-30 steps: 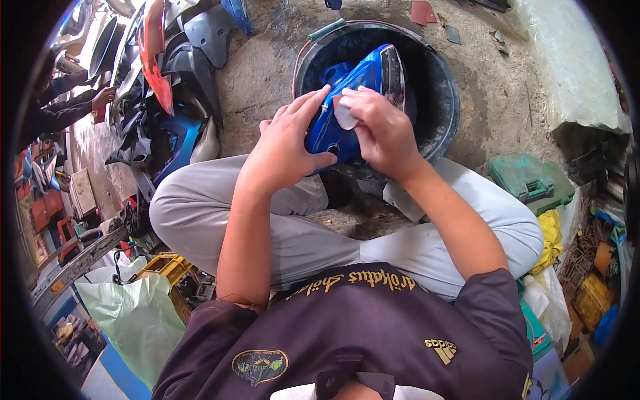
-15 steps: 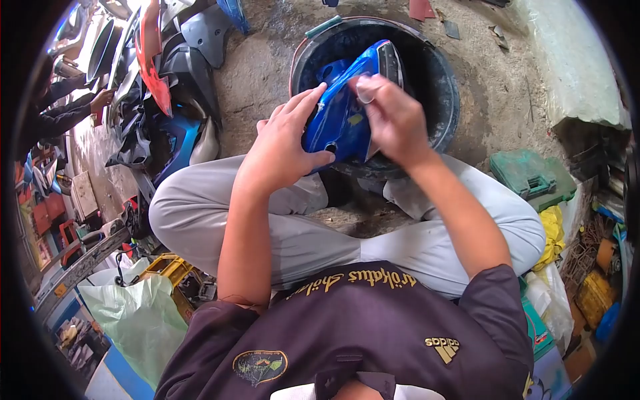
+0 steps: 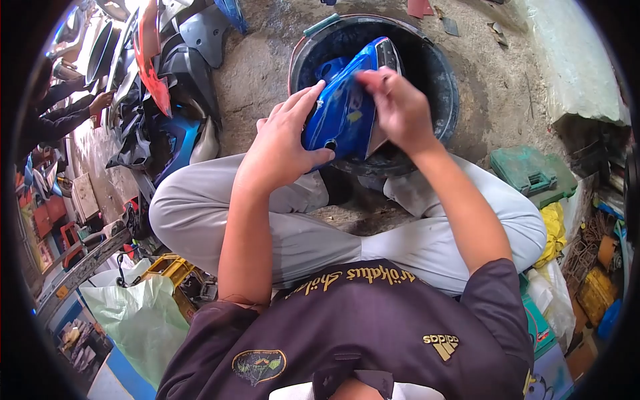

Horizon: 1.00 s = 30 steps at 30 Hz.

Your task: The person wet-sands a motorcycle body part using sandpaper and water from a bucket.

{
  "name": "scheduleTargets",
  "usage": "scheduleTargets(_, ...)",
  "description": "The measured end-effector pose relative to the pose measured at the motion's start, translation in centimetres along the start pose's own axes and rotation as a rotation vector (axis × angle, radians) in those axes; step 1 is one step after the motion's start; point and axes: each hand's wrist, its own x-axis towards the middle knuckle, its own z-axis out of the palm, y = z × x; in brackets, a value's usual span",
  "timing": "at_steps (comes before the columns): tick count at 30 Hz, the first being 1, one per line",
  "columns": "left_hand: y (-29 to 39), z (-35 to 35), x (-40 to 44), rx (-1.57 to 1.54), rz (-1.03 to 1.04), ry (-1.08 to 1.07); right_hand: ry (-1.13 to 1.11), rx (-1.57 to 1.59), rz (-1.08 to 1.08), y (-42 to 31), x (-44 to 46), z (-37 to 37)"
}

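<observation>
A glossy blue motorcycle fairing panel (image 3: 347,113) leans tilted over a black bucket (image 3: 448,100), its upper end inside the rim. My left hand (image 3: 283,137) grips the panel's left edge, thumb near a round hole and fingers along the side. In my right hand (image 3: 403,110) is a small reddish piece of sandpaper (image 3: 369,79), pinched between the fingers and against the panel's upper face. Motion blurs these fingertips slightly, and part of the sandpaper is hidden by them.
Motorcycle body panels (image 3: 190,73) are piled at the left, where another person's hand (image 3: 101,102) reaches in. A green case (image 3: 523,175) lies beside my right knee. Red scraps (image 3: 420,8) lie on the concrete beyond the bucket. A translucent bag (image 3: 140,320) stands at the lower left.
My right hand has shifted slightly up and right over the panel, showing more of the reddish sandpaper. My left hand stays in place on the panel.
</observation>
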Motion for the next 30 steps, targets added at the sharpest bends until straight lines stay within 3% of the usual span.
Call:
scheduleTargets(1, 0.0, 0.1, -0.1, -0.006, 0.000, 0.001, 0.037, 0.052, 0.115, 0.2, 0.2, -0.4)
scheduleTargets(4, 0.2, 0.0, 0.1, 0.005, 0.004, 0.009, 0.040, -0.204, -0.284, -2.2, -0.7, 1.2)
scheduleTargets(5, 0.2, 0.0, 0.0, 0.015, 0.001, 0.011, -0.029, -0.138, -0.370, -3.2, -0.6, 1.3)
scheduleTargets(10, 0.0, 0.0, -0.1, -0.029, 0.016, 0.016, 0.034, -0.357, -0.306, 0.8, 0.5, -0.5)
scheduleTargets(13, -0.2, 0.3, 0.1, -0.027, 0.031, 0.021, -0.039, -0.310, -0.359, -1.6, -0.8, 0.7)
scheduleTargets(17, -0.1, 0.2, 0.0, -0.029, 0.035, 0.021, -0.040, -0.312, -0.382, 0.7, 0.0, -0.4)
scheduleTargets(18, -0.1, 0.1, 0.0, -0.022, 0.035, 0.019, 0.016, -0.272, -0.232, 1.1, 0.5, -0.5)
scheduleTargets(20, -0.1, 0.1, 0.0, -0.015, 0.038, 0.015, 0.063, -0.354, -0.257, 0.6, -0.4, 0.3)
scheduleTargets(22, -0.3, 0.3, 0.0, -0.022, 0.042, 0.024, -0.015, -0.236, -0.361, -2.3, -0.7, 1.1)
scheduleTargets(23, -0.5, 0.4, 0.0, -0.023, 0.041, 0.027, 0.002, -0.232, -0.414, -2.7, -0.8, 1.5)
scheduleTargets(27, -0.5, 0.2, -0.1, -0.035, 0.041, 0.017, 0.228, -0.435, -0.245, 1.5, 0.6, -0.4)
scheduleTargets(30, -0.2, 0.4, 0.0, -0.037, 0.033, 0.024, 0.099, -0.403, -0.306, -1.4, -0.8, 0.8)
